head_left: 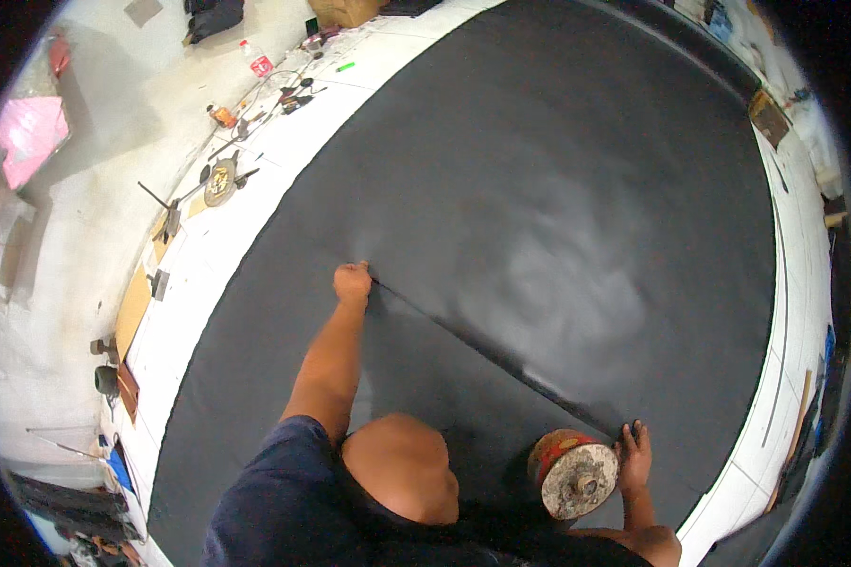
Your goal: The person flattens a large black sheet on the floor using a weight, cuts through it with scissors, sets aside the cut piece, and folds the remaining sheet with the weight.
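Note:
A large sheet of black material (425, 161) with a smooth, slightly shiny surface spreads across the white worktop. A raised edge or fold (501, 357) runs diagonally over it between my hands. At the upper left end of that line, my left hand (353, 282) is closed, pinching the black material. My right hand (635, 458) lies at the lower right end, fingers stretched out against the sheet. Just left of it stands a round can (580, 477) with red and yellow sides and a pale, crusted top with a knob. My bent knee (399, 463) is on the sheet.
Along the left rim of the white worktop (298, 142) lie hand tools, a round dish of small pieces (221, 181), an orange bottle (221, 115) and a red-labelled bottle (256, 59). A rolled black length (690, 47) lies at the far right. A brown block (769, 118) sits beside it.

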`<state>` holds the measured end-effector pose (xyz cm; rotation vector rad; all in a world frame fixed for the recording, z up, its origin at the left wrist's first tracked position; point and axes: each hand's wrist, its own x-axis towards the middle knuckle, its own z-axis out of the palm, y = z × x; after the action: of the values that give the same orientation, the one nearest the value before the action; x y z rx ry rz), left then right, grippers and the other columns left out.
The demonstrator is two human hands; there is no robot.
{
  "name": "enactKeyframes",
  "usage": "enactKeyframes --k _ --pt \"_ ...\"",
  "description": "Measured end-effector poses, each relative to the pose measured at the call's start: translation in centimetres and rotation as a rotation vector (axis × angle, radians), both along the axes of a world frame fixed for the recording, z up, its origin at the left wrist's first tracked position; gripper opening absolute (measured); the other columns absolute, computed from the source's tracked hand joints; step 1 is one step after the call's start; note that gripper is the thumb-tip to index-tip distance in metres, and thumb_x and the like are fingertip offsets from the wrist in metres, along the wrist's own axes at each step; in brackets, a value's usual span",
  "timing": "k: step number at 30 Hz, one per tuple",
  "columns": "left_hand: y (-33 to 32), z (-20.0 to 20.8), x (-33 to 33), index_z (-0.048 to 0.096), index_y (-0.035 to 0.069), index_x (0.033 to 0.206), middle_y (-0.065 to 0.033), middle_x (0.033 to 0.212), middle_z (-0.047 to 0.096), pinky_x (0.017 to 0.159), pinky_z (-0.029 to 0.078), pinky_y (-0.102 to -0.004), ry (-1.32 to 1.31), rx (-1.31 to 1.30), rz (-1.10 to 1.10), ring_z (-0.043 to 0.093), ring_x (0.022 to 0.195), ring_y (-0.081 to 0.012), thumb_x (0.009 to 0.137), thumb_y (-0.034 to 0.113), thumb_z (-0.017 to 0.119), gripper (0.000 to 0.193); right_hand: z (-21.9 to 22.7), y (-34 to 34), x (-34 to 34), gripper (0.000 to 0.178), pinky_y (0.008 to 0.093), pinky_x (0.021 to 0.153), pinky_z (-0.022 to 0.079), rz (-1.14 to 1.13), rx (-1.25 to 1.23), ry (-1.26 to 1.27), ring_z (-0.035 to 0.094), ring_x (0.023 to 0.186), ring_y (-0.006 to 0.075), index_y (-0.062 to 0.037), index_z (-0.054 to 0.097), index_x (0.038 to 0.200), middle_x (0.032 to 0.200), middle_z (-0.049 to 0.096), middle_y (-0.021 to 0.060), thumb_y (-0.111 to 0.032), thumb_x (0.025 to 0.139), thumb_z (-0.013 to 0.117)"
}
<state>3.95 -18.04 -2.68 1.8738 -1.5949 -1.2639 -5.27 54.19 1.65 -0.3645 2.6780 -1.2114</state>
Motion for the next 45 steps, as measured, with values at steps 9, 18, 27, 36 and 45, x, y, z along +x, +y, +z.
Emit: enactKeyframes --k 9,18,27,36,45 --pt "1.1 3.7 -0.3 0.056 0.002 0.116 -0.0197 0.112 0.066 0.093 0.049 -0.0436 -0.268 -0.276 -0.135 0.063 0.106 -0.0367 0.081 0.029 0.075 0.048 2.0 -0.5 -1.5 0.044 0.0449 0.101 0.045 0.37 0.575 0.31 0.054 0.12 0.0412 -0.0077 0.063 0.124 0.133 0.055 0.0234 -0.008 0.081 0.069" --pt "17.4 6.5 0.7 0.057 0.012 0.128 -0.0205 0.134 0.05 0.106 0.036 -0.0517 -0.051 -0.877 -1.302 0.044 0.128 -0.0388 0.079 0.035 0.073 0.057 5.1 -2.9 -2.3 0.036 0.0452 0.09 0.051 0.363 0.706 0.098 0.055 0.114 0.0363 -0.0135 0.064 0.119 0.122 0.057 0.0155 -0.02 0.084 0.067" --pt "20.3 6.4 -2.7 0.062 0.021 0.124 -0.0171 0.127 0.053 0.103 0.039 -0.0488 -0.177 -0.709 -1.668 0.048 0.121 -0.038 0.077 0.04 0.076 0.052 12.4 -6.2 -2.6 0.038 0.0472 0.074 0.053 0.533 0.495 0.152 0.065 0.09 0.0361 -0.0107 0.066 0.104 0.098 0.064 0.0135 -0.046 0.088 0.064" --pt "21.5 8.5 -4.4 0.051 0.028 0.139 -0.0161 0.128 0.047 0.1 0.043 -0.0459 -0.461 -0.692 -1.7 0.044 0.122 -0.0356 0.078 0.043 0.076 0.067 15.2 -8.6 2.4 0.038 0.0402 0.048 0.047 0.922 0.22 0.352 0.06 0.057 0.0318 -0.012 0.054 0.082 0.062 0.059 0.0093 -0.048 0.085 0.067" --pt "21.8 10.5 -5.5 0.047 0.035 0.142 -0.0138 0.126 0.044 0.095 0.05 -0.0448 -0.524 -0.542 -1.714 0.045 0.118 -0.0335 0.077 0.043 0.078 0.073 17.3 -8.4 0.3 0.031 0.0424 0.048 0.049 0.429 0.137 0.26 0.061 0.052 0.0316 -0.0122 0.061 0.076 0.058 0.059 0.011 -0.04 0.077 0.074"
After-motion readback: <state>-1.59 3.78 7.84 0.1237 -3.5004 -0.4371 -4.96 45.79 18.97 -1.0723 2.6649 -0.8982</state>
